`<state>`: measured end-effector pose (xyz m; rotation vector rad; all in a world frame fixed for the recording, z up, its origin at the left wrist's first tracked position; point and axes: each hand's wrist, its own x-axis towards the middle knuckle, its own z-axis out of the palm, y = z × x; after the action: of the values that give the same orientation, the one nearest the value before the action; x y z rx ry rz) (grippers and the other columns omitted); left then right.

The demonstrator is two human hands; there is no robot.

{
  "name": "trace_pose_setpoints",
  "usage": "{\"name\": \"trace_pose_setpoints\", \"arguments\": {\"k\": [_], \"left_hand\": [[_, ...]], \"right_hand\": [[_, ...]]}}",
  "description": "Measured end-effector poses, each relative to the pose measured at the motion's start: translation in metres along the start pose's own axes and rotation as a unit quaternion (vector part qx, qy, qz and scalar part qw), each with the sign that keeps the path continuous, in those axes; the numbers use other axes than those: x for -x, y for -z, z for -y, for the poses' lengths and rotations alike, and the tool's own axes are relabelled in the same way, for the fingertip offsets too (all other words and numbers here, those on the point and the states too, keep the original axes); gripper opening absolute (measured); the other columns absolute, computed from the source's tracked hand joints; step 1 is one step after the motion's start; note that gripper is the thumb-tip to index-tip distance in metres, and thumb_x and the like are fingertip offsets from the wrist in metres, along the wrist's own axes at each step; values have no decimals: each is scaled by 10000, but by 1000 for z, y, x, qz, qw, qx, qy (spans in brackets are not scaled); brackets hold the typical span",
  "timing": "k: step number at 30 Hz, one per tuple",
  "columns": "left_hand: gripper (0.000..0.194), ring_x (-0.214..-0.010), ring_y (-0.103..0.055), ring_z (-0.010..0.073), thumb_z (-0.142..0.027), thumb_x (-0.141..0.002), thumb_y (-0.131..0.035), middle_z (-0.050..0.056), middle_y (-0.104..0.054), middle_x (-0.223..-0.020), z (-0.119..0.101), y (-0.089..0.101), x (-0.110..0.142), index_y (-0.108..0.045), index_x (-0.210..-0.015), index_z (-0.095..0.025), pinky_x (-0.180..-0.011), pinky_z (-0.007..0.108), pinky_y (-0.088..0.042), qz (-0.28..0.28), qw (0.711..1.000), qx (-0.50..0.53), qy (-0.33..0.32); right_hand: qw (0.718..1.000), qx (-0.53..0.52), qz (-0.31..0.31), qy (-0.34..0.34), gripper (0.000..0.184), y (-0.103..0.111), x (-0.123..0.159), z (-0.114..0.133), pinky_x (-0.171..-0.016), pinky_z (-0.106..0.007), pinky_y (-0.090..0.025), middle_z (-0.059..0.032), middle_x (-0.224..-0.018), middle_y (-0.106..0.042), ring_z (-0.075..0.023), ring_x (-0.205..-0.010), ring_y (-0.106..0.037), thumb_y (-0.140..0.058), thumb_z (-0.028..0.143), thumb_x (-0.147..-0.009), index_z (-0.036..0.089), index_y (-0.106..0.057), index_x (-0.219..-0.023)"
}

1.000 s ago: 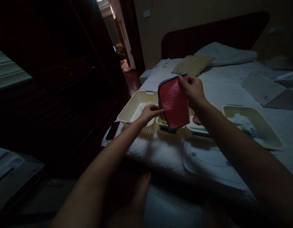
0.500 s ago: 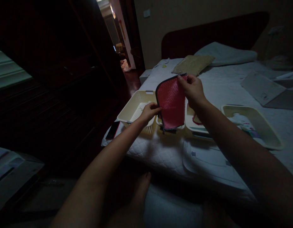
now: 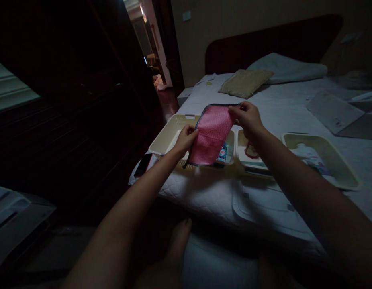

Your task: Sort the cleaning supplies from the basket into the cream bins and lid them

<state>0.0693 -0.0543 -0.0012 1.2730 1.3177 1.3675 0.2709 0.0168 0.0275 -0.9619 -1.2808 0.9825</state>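
Observation:
A pink cleaning cloth (image 3: pixel 211 134) with a dark stitched border hangs stretched between my hands. My left hand (image 3: pixel 187 140) pinches its left edge, in front of the cream perforated basket (image 3: pixel 164 136). Up at the cloth's right corner, my right hand (image 3: pixel 248 118) grips it between thumb and fingers. Behind and below the cloth, a small bin holds a blue bottle (image 3: pixel 223 152), partly hidden. To its right, a second cream bin (image 3: pixel 242 150) contains a reddish-rimmed item (image 3: pixel 250 150) that I cannot make out.
A larger cream bin (image 3: pixel 348 172) with a white bottle (image 3: pixel 312 158) stands at the right of the bed (image 3: pixel 198 188). A phone (image 3: pixel 143 165) lies by the bed's left corner. A clear lid (image 3: pixel 264 204) is near the front edge; a beige pillow (image 3: pixel 246 83) lies further back.
The cloth has tilted, its lower part swinging left, and is spread wider between both hands. My left hand shifted slightly left, my right slightly down. The blue bottle now shows.

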Motion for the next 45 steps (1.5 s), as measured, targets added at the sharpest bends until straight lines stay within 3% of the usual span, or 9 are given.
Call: {"name": "trace_pose_setpoints", "arguments": {"k": [8, 16, 19, 23, 27, 32, 36, 39, 45], "left_hand": [[221, -661, -507, 96, -292, -689, -712, -21, -553, -749, 9, 8, -1, -548, -770, -167, -591, 209, -400, 68, 997, -39, -15], [459, -1138, -520, 223, -241, -607, -794, 90, -562, -1210, 0, 0, 0, -552, -995, -195, -915, 332, -418, 12, 997, -36, -74], [419, -1106, -542, 213, -240, -629, -783, 72, -611, -1119, -7, -5, 3, -575, -990, -198, -899, 318, -413, 39, 995, -28, -89], [201, -785, -560, 137, -268, -702, -727, 11, -615, -799, -11, -10, 6, -595, -810, -162, -760, 251, -412, 91, 990, -54, -95], [152, -685, -483, 111, -258, -785, -642, -18, -532, -695, -15, -12, 6, -560, -706, -156, -666, 222, -364, 65, 989, -68, -114], [115, -735, -488, 112, -249, -828, -605, -24, -531, -758, -26, -9, 4, -542, -768, -174, -716, 218, -373, 7, 994, -15, -105], [85, -702, -465, 95, -199, -856, -547, -32, -507, -735, -34, -9, 4, -534, -777, -171, -692, 196, -373, -5, 996, 14, -86], [88, -670, -457, 86, -193, -860, -534, -34, -495, -706, -35, -9, 3, -533, -775, -168, -665, 186, -378, 5, 996, 41, -76], [209, -659, -514, 93, -307, -720, -709, -26, -569, -732, -19, 4, -3, -572, -790, -166, -645, 205, -409, 26, 997, 69, -2]], "right_hand": [[995, 15, 85, -46, 311, 6, 5, 3, -561, -294, -470, 21, -708, -531, -144, -653, -534, -679, 173, -613, 231, -493, -857], [974, 45, 219, -18, 368, -8, 17, 15, -569, -250, -444, 15, -676, -593, -123, -634, -547, -824, 248, -545, 188, -549, -783], [964, 57, 261, -4, 353, -13, 21, 22, -576, -252, -448, -4, -692, -615, -126, -648, -550, -844, 306, -533, 179, -564, -707], [960, 65, 273, 11, 305, -15, 22, 23, -566, -250, -439, -10, -706, -626, -131, -657, -547, -818, 360, -587, 178, -613, -721], [957, 55, 285, -7, 292, -13, 23, 17, -615, -261, -463, -5, -700, -629, -134, -672, -558, -802, 394, -622, 183, -625, -719], [914, 51, 400, -51, 313, -6, 30, 6, -744, -298, -501, -40, -903, -699, -167, -804, -620, -794, 385, -646, 197, -694, -876], [887, 101, 445, -73, 289, -2, 30, -9, -720, -294, -495, -20, -826, -701, -172, -771, -617, -792, 373, -623, 192, -711, -833], [885, 99, 446, -96, 300, 3, 26, -21, -707, -278, -483, -22, -839, -699, -163, -760, -607, -771, 408, -644, 183, -709, -832], [932, 106, 324, -122, 383, 12, 23, -24, -490, -244, -391, -16, -744, -622, -127, -573, -521, -731, 524, -683, 192, -630, -844]]}}
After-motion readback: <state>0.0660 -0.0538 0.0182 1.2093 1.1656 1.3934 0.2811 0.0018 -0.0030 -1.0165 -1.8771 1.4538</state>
